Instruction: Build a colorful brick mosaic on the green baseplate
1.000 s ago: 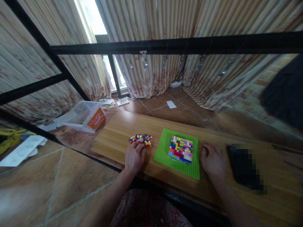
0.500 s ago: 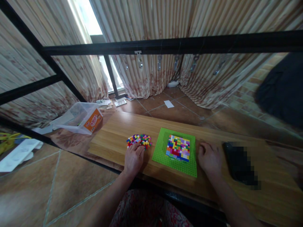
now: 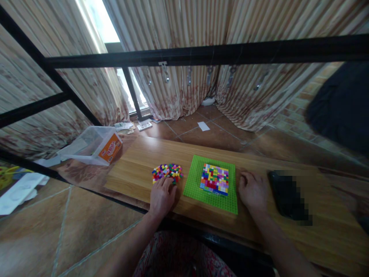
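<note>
curtains [image 3: 187, 23] are hanging at twelve o'clock; window [image 3: 106, 27] is glowing at eleven; floor tiles [image 3: 95, 223] are spreading at eight.

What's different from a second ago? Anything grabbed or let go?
The view has swung a little, so everything sits slightly further left. The left hand seems to have drawn back slightly, baring a bit more of the brick pile; I can't make out any brick taken or released. Unchanged: the right hand beside the green board, and the build on it.
</note>
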`<state>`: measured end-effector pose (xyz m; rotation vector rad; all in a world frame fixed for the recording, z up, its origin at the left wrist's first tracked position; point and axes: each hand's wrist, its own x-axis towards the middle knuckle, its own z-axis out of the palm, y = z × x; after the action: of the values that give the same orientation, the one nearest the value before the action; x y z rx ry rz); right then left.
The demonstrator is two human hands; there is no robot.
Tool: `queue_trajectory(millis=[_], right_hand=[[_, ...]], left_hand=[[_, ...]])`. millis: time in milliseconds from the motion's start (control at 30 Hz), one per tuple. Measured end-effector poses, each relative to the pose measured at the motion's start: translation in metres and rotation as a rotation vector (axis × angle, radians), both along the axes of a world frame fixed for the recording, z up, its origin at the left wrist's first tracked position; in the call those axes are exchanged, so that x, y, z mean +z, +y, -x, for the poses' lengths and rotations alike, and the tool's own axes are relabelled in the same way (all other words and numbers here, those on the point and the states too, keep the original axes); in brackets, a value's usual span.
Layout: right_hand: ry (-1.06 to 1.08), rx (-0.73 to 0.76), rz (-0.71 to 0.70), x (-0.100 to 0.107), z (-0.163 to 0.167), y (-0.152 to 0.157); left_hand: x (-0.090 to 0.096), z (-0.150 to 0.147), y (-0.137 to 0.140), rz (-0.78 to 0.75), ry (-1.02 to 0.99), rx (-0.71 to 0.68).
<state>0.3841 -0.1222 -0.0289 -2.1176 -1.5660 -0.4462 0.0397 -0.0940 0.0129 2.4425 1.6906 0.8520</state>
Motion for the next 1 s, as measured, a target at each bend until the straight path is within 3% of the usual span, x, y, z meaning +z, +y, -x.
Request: queue_trajectory(millis=[367,600,800,1000], right_hand=[[-0.031,0.003,-0.010,0.000,-0.001,0.000],[0.010,-0.004,-0.014,0.003,0.002,-0.001],[0.014,0.009,-0.015,0.005,0.004,-0.001],[0.022,-0.010,-0.022,0.007,0.007,-0.001]], left_hand=[[0.005,-0.005,0.004,0.046,0.076,-0.001],[0.012,-0.012,0.000,0.154,-0.037,-0.034],[0.024,-0.044,-0.002,0.267,-0.287,-0.177],[0.031,-0.080,0.004,0.249,-0.292,-0.317]])
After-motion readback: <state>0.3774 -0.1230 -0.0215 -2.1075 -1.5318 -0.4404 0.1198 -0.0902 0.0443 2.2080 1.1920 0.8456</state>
